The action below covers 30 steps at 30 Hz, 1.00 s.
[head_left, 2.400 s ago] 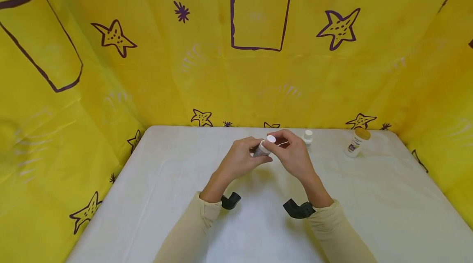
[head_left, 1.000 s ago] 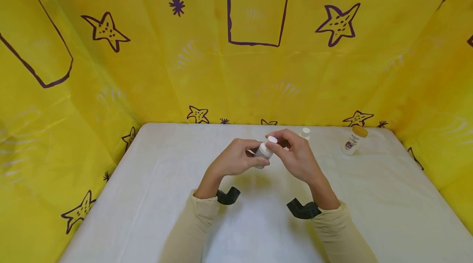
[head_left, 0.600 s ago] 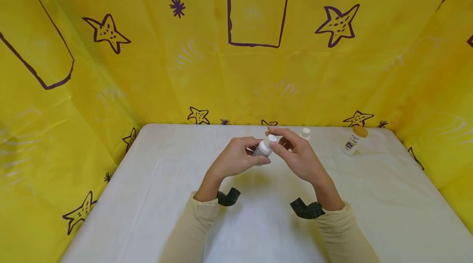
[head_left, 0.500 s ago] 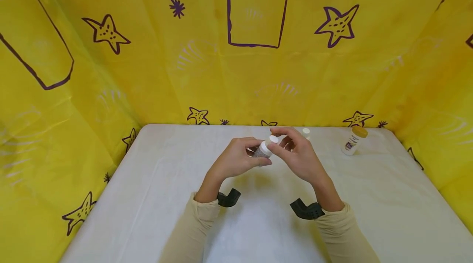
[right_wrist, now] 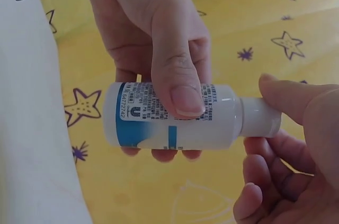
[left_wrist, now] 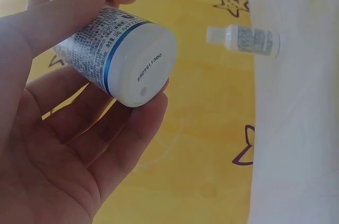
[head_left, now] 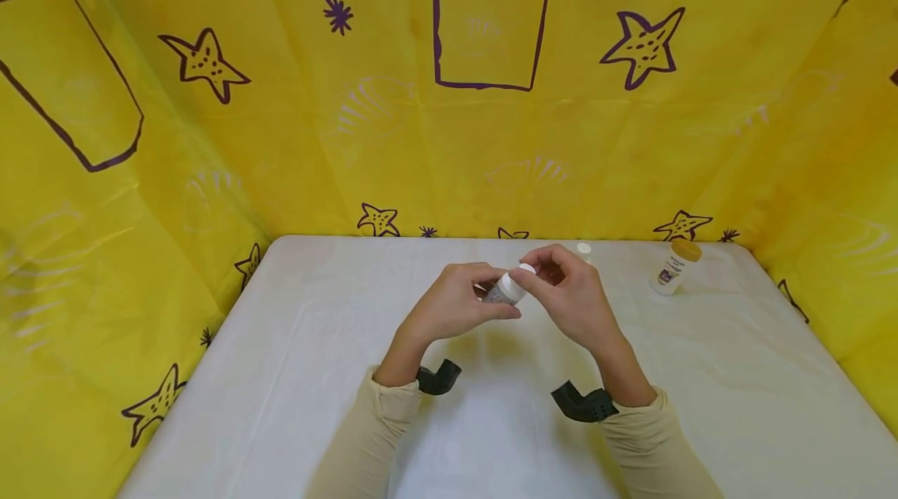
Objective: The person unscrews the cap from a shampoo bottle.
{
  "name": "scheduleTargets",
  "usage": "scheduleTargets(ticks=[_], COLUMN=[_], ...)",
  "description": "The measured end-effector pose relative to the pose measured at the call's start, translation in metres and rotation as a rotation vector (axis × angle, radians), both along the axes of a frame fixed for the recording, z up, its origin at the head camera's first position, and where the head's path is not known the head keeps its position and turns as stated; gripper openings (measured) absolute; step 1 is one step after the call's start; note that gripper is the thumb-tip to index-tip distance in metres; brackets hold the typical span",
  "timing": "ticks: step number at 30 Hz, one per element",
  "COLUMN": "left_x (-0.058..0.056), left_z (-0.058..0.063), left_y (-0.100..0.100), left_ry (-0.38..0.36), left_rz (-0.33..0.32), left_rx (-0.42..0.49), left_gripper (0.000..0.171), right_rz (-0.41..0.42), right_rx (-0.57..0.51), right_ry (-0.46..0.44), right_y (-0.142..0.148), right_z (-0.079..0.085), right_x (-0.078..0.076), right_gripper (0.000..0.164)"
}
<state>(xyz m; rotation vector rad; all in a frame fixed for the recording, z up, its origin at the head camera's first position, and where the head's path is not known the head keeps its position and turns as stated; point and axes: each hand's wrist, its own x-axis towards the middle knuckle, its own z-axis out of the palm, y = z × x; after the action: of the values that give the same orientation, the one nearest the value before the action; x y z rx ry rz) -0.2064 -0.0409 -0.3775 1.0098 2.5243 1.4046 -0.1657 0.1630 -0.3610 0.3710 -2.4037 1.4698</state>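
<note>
A small white plastic bottle with fine print and a blue band is up off the table, lying sideways in the right wrist view. My left hand grips its body, thumb along one side and fingers on the other. The bottle's bare white base faces the left wrist camera and carries a stamped code. At the other end my right hand pinches the white cap between thumb and fingers. The cap sits on the bottle's neck.
Behind my right hand stands a second small white bottle, mostly hidden in the head view. Farther right is a white bottle with an orange-yellow lid. A white-covered table meets yellow patterned cloth walls.
My right fingers lifted partly away from the cap, spread, then closed round it again. The bottle has shifted slightly right in the head view and leans more toward my right hand.
</note>
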Motion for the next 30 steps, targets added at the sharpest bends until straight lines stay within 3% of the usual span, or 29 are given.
scheduleTargets(ticks=[8,14,19,24,30], left_x=[-0.0017,-0.0018,-0.0008,0.0001,0.0013], left_z=[0.0007,0.0021,0.0019,-0.0011,-0.0037], left_y=[-0.0007,-0.0018,-0.0008,0.0028,0.0054], left_ry=[0.008,0.012,-0.006,-0.025,-0.031], left_rz=[0.022,0.025,0.019,-0.007,-0.025], left_rx=[-0.025,-0.001,0.04,0.051,0.047], left_gripper=[0.037,0.034,0.035,0.04,0.042], right_rz=[0.095,0.176,0.114,0.008,-0.001], right_rx=[0.05,0.036,0.007,0.016,0.045], right_ry=[0.111,0.085,0.056,0.0,0.006], right_y=[0.0027,0.005,0.0047,0.0036,0.0035], right_z=[-0.0001,0.0018,0.0028,0.0028,0.0006], right_x=[-0.0012,-0.001,-0.0018,-0.0009,0.0002], right_gripper=[0.029,0.039,0.043,0.031,0.022])
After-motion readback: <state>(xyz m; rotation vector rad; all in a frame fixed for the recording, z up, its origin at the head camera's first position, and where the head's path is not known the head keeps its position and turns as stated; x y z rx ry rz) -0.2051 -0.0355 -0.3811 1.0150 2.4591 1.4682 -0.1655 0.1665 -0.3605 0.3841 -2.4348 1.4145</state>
